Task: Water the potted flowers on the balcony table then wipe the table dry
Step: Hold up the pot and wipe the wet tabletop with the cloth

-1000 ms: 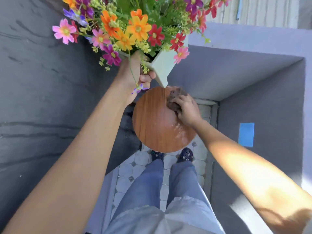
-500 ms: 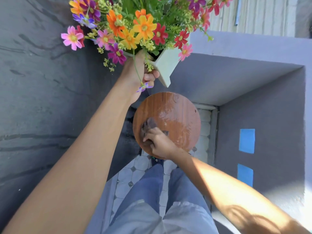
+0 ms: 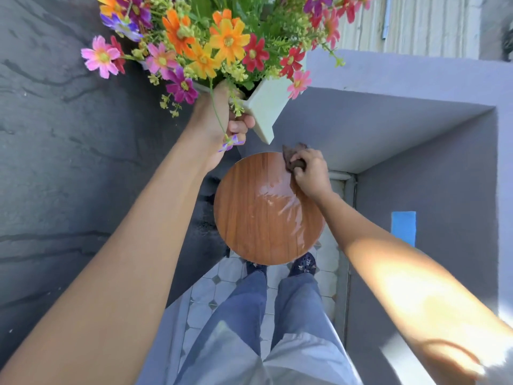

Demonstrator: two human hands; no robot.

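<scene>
Right hand (image 3: pixel 311 173) moved dark brown rag (image 3: pixel 294 158) to round wooden table's (image 3: pixel 255 218) far edge, gripping it; left hand (image 3: pixel 222 120) grips white square flower pot (image 3: pixel 263 109) above table.

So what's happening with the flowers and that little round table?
A person is wiping the round wooden table. Their left hand holds the white flower pot up in the air, off the table, with the colourful flowers sticking out on top. Their right hand presses a dark cloth at the table's far edge. A shiny wet patch shows on the wood near that hand, so the table isn't dry yet.
</scene>
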